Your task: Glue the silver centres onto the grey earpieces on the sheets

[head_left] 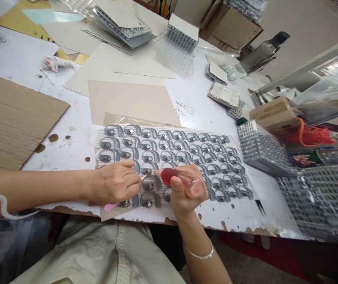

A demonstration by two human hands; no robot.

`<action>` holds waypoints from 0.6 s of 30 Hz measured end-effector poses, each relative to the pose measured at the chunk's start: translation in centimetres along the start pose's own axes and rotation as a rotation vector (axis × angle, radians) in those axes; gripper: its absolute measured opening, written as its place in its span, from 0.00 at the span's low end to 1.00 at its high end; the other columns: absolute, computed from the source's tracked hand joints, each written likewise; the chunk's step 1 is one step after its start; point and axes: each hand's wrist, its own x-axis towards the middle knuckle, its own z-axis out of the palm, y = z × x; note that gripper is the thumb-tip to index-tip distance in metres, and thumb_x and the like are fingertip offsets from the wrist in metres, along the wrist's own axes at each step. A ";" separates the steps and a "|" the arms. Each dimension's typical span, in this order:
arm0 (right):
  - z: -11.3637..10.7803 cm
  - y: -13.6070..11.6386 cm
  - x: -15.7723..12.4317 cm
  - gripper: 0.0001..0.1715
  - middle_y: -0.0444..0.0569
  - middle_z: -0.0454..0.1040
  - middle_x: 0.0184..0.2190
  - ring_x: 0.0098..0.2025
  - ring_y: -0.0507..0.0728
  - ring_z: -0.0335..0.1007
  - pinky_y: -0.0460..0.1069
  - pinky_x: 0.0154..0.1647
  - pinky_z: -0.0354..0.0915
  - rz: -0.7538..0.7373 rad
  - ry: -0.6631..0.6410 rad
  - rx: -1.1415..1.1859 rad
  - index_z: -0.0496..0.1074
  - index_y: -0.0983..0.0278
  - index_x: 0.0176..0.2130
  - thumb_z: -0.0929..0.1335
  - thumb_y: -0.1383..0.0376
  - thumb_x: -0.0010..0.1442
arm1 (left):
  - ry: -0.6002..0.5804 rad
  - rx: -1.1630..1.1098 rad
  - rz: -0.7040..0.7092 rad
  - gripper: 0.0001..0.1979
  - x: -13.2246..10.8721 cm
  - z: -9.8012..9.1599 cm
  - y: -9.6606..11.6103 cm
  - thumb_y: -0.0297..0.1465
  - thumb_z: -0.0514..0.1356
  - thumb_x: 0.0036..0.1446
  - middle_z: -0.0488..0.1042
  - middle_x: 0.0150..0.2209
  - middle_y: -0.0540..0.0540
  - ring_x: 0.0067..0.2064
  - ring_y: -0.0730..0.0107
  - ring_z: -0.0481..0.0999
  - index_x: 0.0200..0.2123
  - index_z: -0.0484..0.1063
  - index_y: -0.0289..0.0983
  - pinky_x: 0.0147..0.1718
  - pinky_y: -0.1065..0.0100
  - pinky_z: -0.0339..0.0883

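Note:
A clear plastic tray [240,165] of grey hook-shaped parts with shiny round centres lies at the table's near edge. My left hand [114,183] is closed on a thin pink tool [111,206], whose yellow tip points at a grey part [149,183] in the tray's near rows. My right hand [186,189] is wrapped round a small red squeeze bottle [171,177]. The bottle's nozzle points left at the same part. A silver bracelet [200,255] sits on my right wrist.
A brown cardboard sheet [12,122] lies at the left, grey card sheets [133,100] behind the tray. Stacks of clear trays [260,150] stand at the right and back. A dark bottle [260,53] stands far right. The white table [23,59] has a chipped front edge.

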 end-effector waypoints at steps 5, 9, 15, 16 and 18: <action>0.0 0.0 -0.2 0.06 0.48 0.73 0.28 0.30 0.54 0.66 0.52 0.29 0.64 0.008 0.011 0.004 0.69 0.65 0.35 0.69 0.64 0.58 | 0.021 -0.026 -0.010 0.10 0.0 -0.1 0.0 0.20 0.54 0.58 0.72 0.24 0.44 0.25 0.69 0.67 0.25 0.69 0.33 0.28 0.63 0.59; -0.2 -0.1 -0.4 0.08 0.48 0.73 0.27 0.29 0.54 0.66 0.52 0.28 0.64 0.042 0.057 0.019 0.70 0.65 0.34 0.69 0.62 0.58 | 0.034 -0.041 -0.009 0.10 0.1 -0.2 0.0 0.20 0.54 0.59 0.72 0.24 0.44 0.26 0.69 0.69 0.26 0.69 0.33 0.29 0.63 0.61; -0.3 0.0 -0.4 0.09 0.49 0.74 0.25 0.28 0.55 0.67 0.52 0.28 0.64 0.072 0.075 0.016 0.71 0.66 0.32 0.69 0.61 0.58 | 0.035 -0.051 -0.006 0.10 0.2 -0.3 -0.1 0.19 0.54 0.59 0.74 0.26 0.43 0.26 0.69 0.70 0.27 0.69 0.32 0.29 0.63 0.62; -0.3 0.0 -0.4 0.09 0.49 0.74 0.26 0.28 0.55 0.67 0.52 0.28 0.64 0.065 0.069 0.007 0.70 0.65 0.32 0.70 0.61 0.58 | 0.035 -0.051 -0.006 0.10 0.2 -0.3 -0.1 0.19 0.54 0.59 0.74 0.26 0.43 0.26 0.69 0.70 0.27 0.69 0.32 0.29 0.63 0.62; -0.3 0.0 -0.4 0.09 0.48 0.74 0.26 0.28 0.54 0.67 0.52 0.28 0.64 0.053 0.058 -0.007 0.70 0.65 0.33 0.70 0.61 0.58 | 0.027 -0.051 -0.006 0.10 0.2 -0.3 -0.1 0.20 0.53 0.59 0.74 0.26 0.43 0.27 0.68 0.70 0.27 0.69 0.32 0.30 0.63 0.62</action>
